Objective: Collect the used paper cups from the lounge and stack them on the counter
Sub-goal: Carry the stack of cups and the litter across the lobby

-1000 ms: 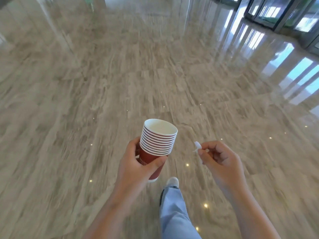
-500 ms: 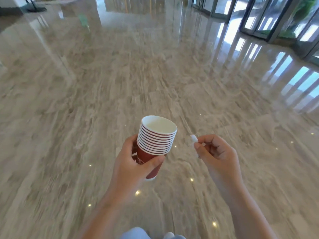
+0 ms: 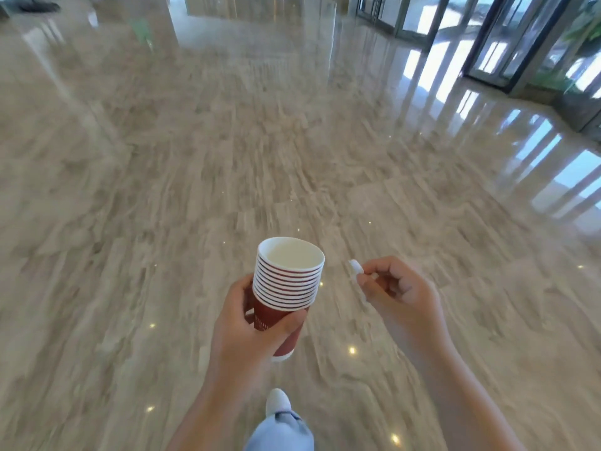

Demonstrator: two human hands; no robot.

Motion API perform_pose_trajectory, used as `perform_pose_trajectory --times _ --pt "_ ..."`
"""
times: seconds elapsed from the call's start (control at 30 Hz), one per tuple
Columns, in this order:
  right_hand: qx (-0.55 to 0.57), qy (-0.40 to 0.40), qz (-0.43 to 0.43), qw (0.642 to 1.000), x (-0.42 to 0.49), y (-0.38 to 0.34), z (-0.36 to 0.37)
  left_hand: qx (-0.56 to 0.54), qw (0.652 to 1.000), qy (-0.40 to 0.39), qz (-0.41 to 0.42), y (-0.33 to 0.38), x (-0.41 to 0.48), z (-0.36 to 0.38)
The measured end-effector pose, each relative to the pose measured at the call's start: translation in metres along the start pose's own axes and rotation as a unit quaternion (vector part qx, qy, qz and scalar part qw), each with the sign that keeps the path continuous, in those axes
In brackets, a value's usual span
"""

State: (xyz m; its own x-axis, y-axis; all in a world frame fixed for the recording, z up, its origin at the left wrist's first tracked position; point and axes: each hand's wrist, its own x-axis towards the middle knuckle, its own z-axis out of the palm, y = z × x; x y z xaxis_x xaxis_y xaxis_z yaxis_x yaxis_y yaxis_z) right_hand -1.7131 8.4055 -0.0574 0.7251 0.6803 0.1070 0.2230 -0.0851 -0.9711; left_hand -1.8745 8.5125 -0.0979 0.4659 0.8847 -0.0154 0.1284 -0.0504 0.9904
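Fingers of the left hand wrap the cup stack, upright over the floor; the right hand pinches a white scrap. Carrying step, likely; no table visible, so finding it comes next.

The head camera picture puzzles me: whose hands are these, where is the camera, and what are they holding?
There is no machine here. A person wears a wide-angle camera on the head, looking forward and down, so you see their own two arms. The left hand grips a nested stack of red paper cups with white rims, upright. The right hand pinches a small white object in its fingers; it is too small to identify. Below is a glossy beige marble floor, with glass doors at upper right. A white shoe and light blue trouser leg show at the bottom. No counter is visible.
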Motion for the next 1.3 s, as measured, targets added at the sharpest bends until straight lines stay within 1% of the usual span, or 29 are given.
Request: perform_pose_trajectory --times 0.2,0.4,0.5,0.67,0.8,0.93,1.13,1.3 --pt "-0.005 -0.032 -0.05 0.998 0.145 -0.021 0.056 -0.003 1.0 0.015 0.012 0.018 0.146 -0.002" --pt "0.004 -0.006 -0.007 1.0 0.25 0.01 0.07 -0.004 1.0 0.002 -0.002 0.016 0.258 0.022" --pt "0.001 -0.007 0.002 1.0 0.312 0.031 0.069 -0.008 1.0 -0.004 -0.002 0.016 0.32 0.044" --pt "-0.002 0.014 -0.004 1.0 0.442 0.056 0.053 0.0 1.0 -0.016 0.009 0.027 0.445 0.099" --pt "-0.003 0.014 -0.023 1.0 0.555 0.052 0.042 0.0 1.0 -0.021 0.002 0.047 0.55 0.145" --pt "-0.009 0.009 -0.047 0.999 0.65 0.046 0.042 -0.001 1.0 -0.02 0.018 0.064 0.641 0.178" --pt "-0.009 -0.01 -0.021 1.0 0.758 0.063 0.067 -0.008 1.0 0.001 0.009 0.063 0.747 0.199" --pt "-0.013 -0.015 -0.007 1.0 0.864 0.081 0.108 -0.015 1.0 0.005 -0.012 0.047 0.858 0.198"
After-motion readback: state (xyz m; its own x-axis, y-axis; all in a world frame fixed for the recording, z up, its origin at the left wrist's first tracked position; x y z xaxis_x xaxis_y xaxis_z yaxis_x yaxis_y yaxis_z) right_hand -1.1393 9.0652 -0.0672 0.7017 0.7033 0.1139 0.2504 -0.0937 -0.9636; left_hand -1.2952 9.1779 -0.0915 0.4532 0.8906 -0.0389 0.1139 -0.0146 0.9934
